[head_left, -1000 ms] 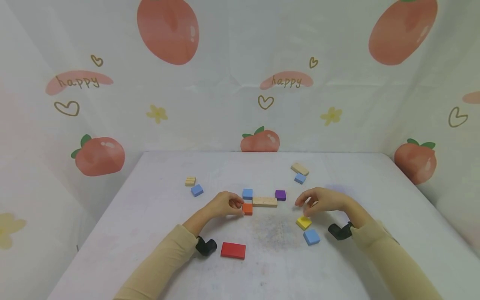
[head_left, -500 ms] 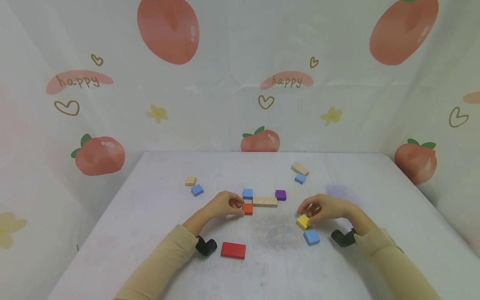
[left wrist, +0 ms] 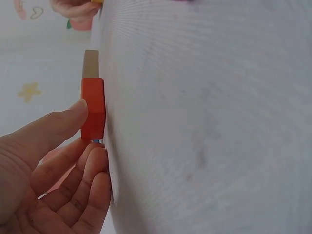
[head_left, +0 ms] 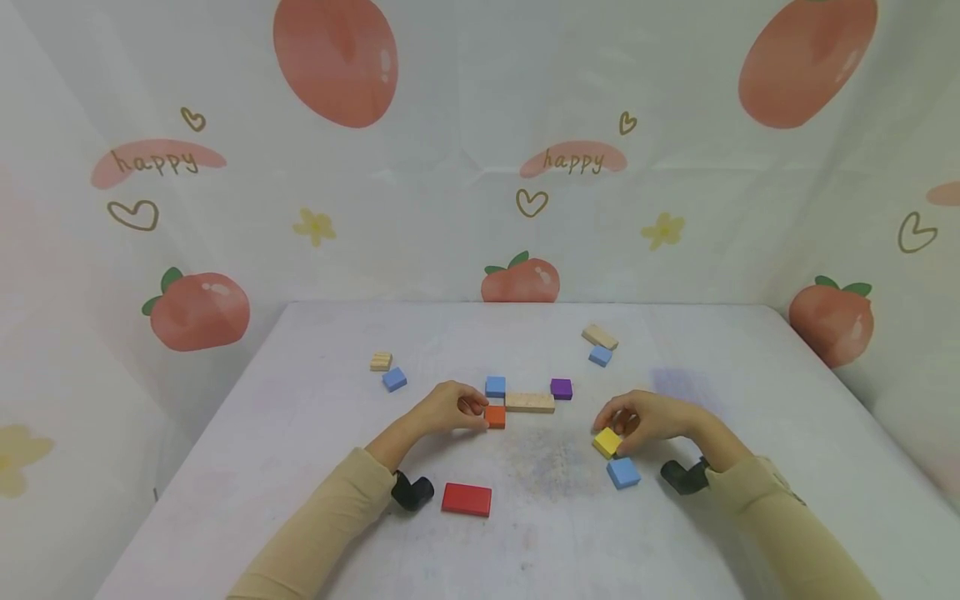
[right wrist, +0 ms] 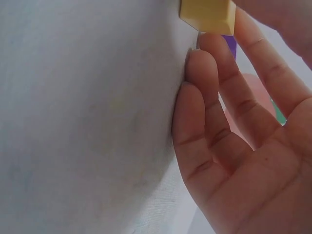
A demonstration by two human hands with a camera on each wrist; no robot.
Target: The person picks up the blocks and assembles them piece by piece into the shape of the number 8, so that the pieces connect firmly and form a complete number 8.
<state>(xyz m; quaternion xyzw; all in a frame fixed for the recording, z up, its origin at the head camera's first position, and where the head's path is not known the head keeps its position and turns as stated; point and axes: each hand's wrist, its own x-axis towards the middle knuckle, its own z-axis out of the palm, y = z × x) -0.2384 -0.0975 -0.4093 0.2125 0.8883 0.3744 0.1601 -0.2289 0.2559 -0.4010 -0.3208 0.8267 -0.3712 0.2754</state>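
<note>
On the table's middle, my left hand (head_left: 448, 407) holds a small orange block (head_left: 494, 417) by its left side. In the left wrist view the thumb presses this orange block (left wrist: 92, 108) and the index fingertip meets its lower end. A plain wooden block (head_left: 529, 403) lies flat just beyond its right corner, with a blue block (head_left: 495, 387) and a purple block (head_left: 561, 389) at its two ends. My right hand (head_left: 651, 414) pinches a yellow block (head_left: 606, 442) between thumb and index finger. Its other fingers rest along the table in the right wrist view, where the yellow block (right wrist: 208, 15) is partly cut off.
A red rectangular block (head_left: 467, 499) lies nearest me. Another blue block (head_left: 623, 472) is just in front of the yellow one. Farther back lie a ridged wooden piece (head_left: 381, 362) beside a blue block (head_left: 394, 380), and a wooden block (head_left: 599, 337) beside a blue block (head_left: 600, 356).
My right hand has come down and toward me onto the yellow block, its thumb now at the block's right side. The left hand stays at the orange block.
</note>
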